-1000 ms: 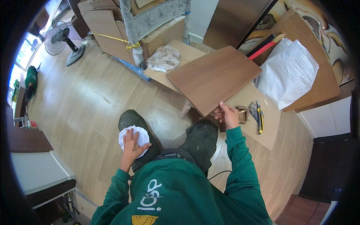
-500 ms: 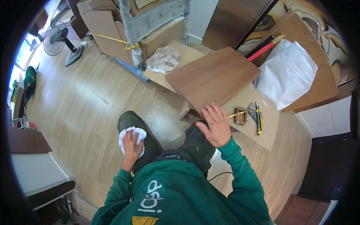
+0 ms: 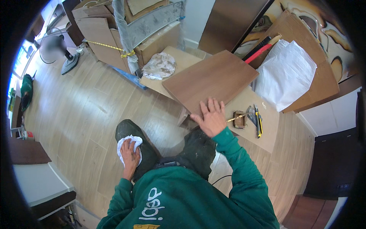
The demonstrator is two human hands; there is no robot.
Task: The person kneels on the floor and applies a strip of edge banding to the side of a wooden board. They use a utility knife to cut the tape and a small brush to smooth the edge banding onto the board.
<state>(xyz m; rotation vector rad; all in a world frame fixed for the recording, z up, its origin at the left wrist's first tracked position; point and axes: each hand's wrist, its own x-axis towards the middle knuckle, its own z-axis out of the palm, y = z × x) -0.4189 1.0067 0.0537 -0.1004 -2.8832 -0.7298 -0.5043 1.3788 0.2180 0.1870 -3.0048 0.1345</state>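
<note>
My left hand (image 3: 129, 155) has its fingers curled over a crumpled white cloth (image 3: 135, 141) on my left knee. My right hand (image 3: 209, 119) lies with fingers spread at the near corner of a brown wood-look board (image 3: 209, 78). The board sits on a pale cardboard sheet (image 3: 261, 141). Right of that hand are a small open box (image 3: 239, 121), a thin brush (image 3: 231, 119) and a yellow-black utility knife (image 3: 258, 122). A stained crumpled cloth or plastic (image 3: 158, 65) lies behind the board's left end.
Wrapped cardboard stacks (image 3: 103, 45) stand ahead, a pedestal fan (image 3: 69, 63) at far left. A person in green (image 3: 26, 89) is at the left edge. A white sheet (image 3: 286, 76), red and black long objects (image 3: 257, 53) and leaning cardboard (image 3: 322, 84) are at right.
My right hand has let go of the board's near edge and moved onto its top, fingers spread. My left hand stays on the cloth. The view has shifted slightly.
</note>
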